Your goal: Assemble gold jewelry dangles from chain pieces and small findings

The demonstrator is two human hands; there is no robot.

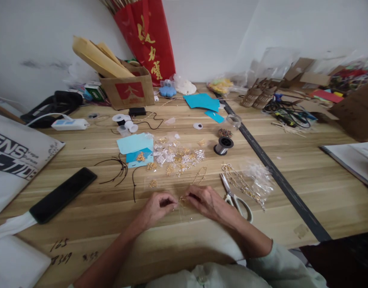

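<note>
Near the table's front, my left hand (160,207) has thumb and index fingertips pinched together; whatever is between them is too small to make out. Just to its right, my right hand (205,201) is closed in a pinch on the end of a thin gold chain (199,175), which loops on the wood beyond the fingers. Small gold bits lie between the two hands. White-handled scissors (232,195) rest beside my right hand. Beyond the hands are bags of gold and silver findings (179,155) and a small heap of gold pieces (153,183).
A black phone (63,195) lies at the left. Beaded chains (242,184) and a clear plastic bag (259,178) are right of the scissors. Farther back stand a wire spool (223,146), a bead jar (229,127), blue cards (202,102) and a cardboard box (128,92).
</note>
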